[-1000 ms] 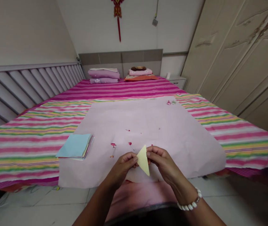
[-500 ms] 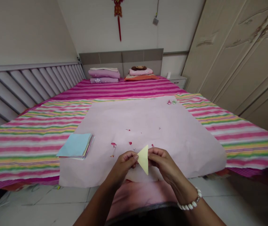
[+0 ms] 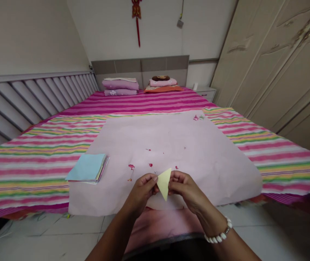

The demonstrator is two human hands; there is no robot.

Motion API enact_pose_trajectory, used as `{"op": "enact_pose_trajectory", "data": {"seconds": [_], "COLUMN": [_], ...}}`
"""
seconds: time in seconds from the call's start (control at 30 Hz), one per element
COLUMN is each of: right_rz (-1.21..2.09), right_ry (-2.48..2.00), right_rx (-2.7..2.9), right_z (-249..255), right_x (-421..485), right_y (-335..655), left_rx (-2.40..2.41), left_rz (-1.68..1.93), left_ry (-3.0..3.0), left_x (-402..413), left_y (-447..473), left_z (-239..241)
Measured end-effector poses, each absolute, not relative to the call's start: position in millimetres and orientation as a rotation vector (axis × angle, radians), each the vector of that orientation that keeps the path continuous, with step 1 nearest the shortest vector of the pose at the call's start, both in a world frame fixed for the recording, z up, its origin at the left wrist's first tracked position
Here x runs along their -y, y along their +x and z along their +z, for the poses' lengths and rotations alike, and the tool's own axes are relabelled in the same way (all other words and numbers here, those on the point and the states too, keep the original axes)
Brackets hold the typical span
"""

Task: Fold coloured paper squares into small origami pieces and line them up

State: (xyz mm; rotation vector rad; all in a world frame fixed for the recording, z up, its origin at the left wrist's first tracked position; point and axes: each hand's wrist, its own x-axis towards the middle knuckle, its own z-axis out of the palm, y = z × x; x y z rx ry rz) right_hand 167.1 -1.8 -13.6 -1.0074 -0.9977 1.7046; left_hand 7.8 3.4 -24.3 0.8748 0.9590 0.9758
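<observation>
The yellow triangle (image 3: pixel 164 184) fills the narrow gap between the left hand (image 3: pixel 143 186) and the right hand (image 3: pixel 184 186), so nothing passes straight between them. To the right, the pale sheet (image 3: pixel 233 174) gives wide, flat passage. Leftward, there is room until the paper stack (image 3: pixel 85 167), the raised obstacle at the sheet's left edge. Ahead lie only small red marks (image 3: pixel 131 167), too small to tell whether printed or loose; well beyond, two folded pieces (image 3: pixel 196 117) occupy the far right corner. Folded bedding (image 3: pixel 120 85) and the headboard (image 3: pixel 127 67) bar the far end.
</observation>
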Motion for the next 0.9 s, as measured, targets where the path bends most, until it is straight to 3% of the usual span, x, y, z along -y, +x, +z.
{"op": "enact_pose_trajectory", "data": {"seconds": [0.2,0.4,0.5,0.9], "right_rz": [1.468,0.910,0.688,0.632], "right_ry": [-1.043,-1.267,-1.275,-1.184], "right_rx": [1.106,1.311,1.422,1.610], "right_z": [-23,-33,-31,-23], "right_x": [1,0,3,6], "right_y": [157,156,155,150], "left_rx": [-1.029,-1.357,-1.309,-1.373], "left_rz": [0.962,1.340,1.312,1.194], "left_ry": [0.964,1.318,1.485,1.760], "left_x": [-4,5,13,9], "left_y": [10,16,22,24], "left_z": [-31,-23,-17,-25]}}
